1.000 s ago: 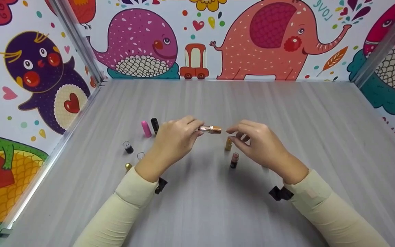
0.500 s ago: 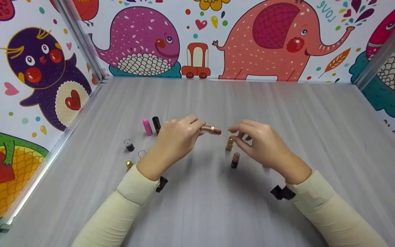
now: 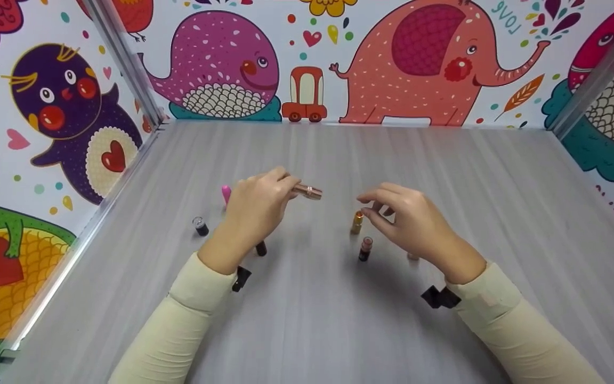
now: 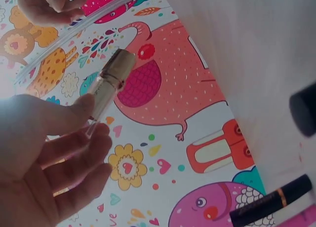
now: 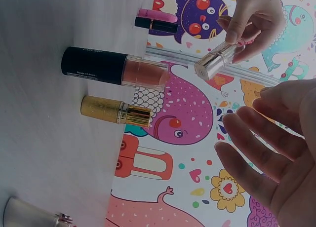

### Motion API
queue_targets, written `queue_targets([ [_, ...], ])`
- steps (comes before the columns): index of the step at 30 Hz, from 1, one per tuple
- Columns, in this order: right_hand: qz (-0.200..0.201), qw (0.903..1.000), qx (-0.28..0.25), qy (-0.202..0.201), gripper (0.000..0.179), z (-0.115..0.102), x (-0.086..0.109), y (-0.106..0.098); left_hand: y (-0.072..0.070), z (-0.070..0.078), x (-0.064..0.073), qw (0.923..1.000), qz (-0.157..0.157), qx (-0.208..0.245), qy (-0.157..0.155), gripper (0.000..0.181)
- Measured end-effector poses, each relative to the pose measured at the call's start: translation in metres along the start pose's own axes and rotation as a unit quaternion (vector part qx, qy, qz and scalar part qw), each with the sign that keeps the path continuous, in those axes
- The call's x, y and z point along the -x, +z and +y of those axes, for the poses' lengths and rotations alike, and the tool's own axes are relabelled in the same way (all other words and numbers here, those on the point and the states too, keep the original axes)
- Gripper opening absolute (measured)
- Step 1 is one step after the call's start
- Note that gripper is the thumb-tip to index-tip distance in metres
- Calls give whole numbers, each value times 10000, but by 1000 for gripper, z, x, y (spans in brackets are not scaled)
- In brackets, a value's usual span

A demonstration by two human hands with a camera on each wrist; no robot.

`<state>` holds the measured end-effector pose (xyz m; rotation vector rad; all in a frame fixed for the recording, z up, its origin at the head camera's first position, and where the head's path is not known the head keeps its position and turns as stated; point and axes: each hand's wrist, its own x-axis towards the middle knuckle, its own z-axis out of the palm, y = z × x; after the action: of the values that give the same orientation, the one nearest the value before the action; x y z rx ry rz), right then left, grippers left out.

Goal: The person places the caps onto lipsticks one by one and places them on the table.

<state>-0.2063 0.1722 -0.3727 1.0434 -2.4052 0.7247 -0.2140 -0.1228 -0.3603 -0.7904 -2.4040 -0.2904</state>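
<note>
My left hand [image 3: 256, 205] pinches a shiny rose-gold lipstick tube [image 3: 307, 191] between thumb and fingers, held above the table with its free end pointing right. In the left wrist view the thumb lies along the tube's near end, and the other fingers curl loosely below. My right hand [image 3: 405, 213] holds nothing, its fingers relaxed and slightly bent. Just left of its fingertips stands a gold lipstick [image 3: 357, 224]. A black lipstick with a peach, clear-covered top [image 3: 365, 249] stands nearer to me. A pale item [image 3: 412, 256] is partly hidden by the right hand.
Left of the left hand stand a pink tube [image 3: 226, 193] and a small black-based clear piece [image 3: 200, 226]. A black tube [image 3: 261, 248] shows beside the left wrist; another black tube [image 4: 271, 200] appears in the left wrist view. Printed panels [image 3: 424, 69] bound the table [image 3: 307, 330].
My left hand has moved left and slightly away with the lipstick tube, widening the gap to the right hand. It uncovers one black tube and hides another. My right hand stays nearly still.
</note>
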Motion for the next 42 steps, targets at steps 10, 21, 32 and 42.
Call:
queue_targets([
  [10,86,9998,-106,-162,20,4,1,2,-2,-33,5,9976,-219,-322,-568,13],
  [21,174,9996,180,139,20,8,1,-5,12,-56,10,9946,-519,-383,-809,8],
  [32,-160,9975,208,660,30,15,0,-6,25,-65,16,9889,-972,-469,-1017,10],
  [42,-52,9980,285,567,28,20,0,-7,33,-65,19,9899,-908,-742,-797,9],
])
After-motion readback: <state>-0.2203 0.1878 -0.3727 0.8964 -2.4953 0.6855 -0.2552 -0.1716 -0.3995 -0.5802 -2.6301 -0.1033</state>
